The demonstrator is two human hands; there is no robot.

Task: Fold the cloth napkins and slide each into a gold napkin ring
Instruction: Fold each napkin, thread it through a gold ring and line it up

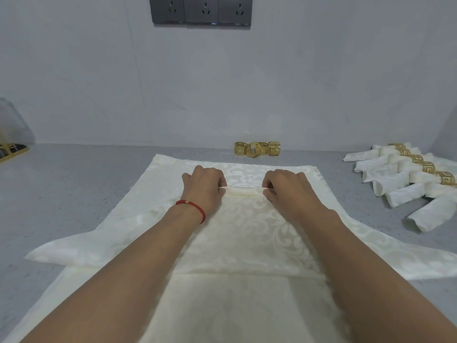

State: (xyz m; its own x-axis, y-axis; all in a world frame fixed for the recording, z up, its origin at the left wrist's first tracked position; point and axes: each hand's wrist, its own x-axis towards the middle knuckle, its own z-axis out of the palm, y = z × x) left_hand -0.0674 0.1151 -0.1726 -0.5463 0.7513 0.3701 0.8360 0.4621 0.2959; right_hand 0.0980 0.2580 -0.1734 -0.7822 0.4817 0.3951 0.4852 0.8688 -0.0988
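At the far left edge a dark tray with gold trim (pixel 11 151) sits on the grey surface (pixel 74 184). The cream napkin (pixel 244 233) lies spread at the centre. The left hand (pixel 205 185) and right hand (pixel 288 188) both pinch a narrow pleat in it, fingers curled, though the fingertips seem tucked under. Behind, loose gold rings (pixel 257 149) cluster. At right lie finished ringed napkins (pixel 415 179).
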